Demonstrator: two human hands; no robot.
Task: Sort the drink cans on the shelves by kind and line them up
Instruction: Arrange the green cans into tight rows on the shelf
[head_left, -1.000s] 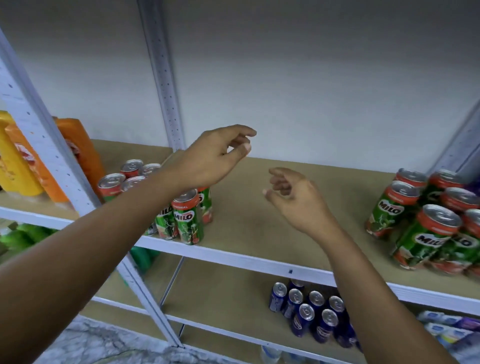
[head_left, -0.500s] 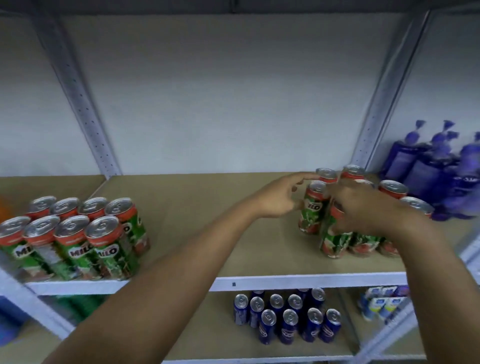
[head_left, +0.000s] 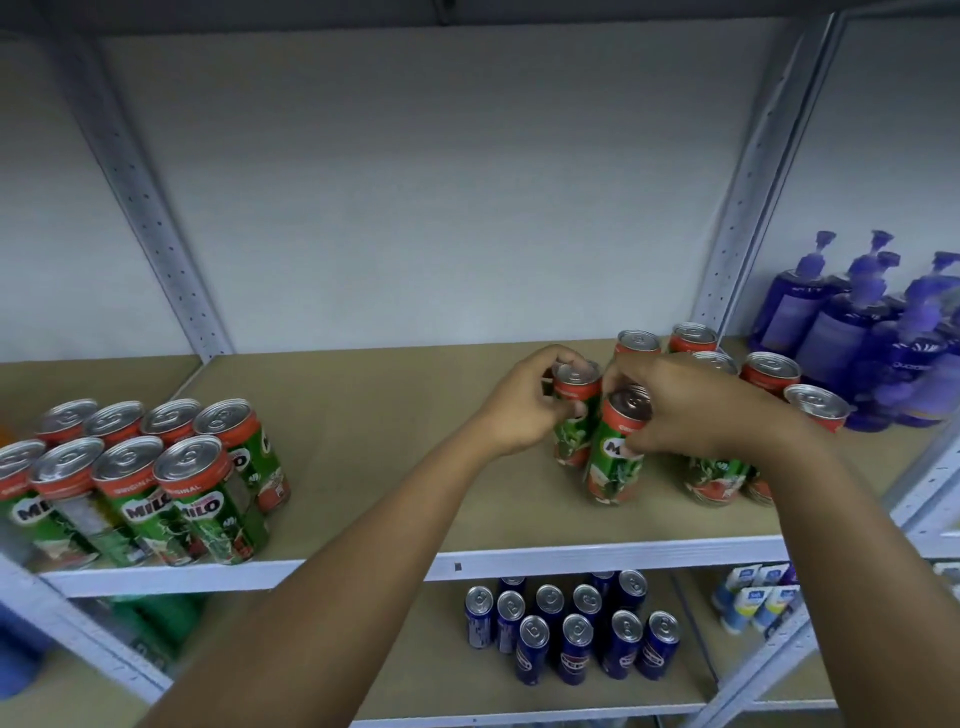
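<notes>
Both hands have swung across to the right-of-frame Milo cluster: my left hand (head_left: 524, 410) grips one Milo can (head_left: 574, 415), right hand (head_left: 691, 410) pinches another (head_left: 615, 447), both upright on the shelf (head_left: 363, 415). Regrouping begins.

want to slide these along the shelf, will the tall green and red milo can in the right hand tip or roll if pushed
The tall green and red Milo can looks narrow for its height, so a high push may tip it. On its side it would probably roll. The right hand grips near the top; smooth metal may be slippery.

Green cans (head_left: 208, 506) — "MILO", probably "ORIGINAL".
</notes>
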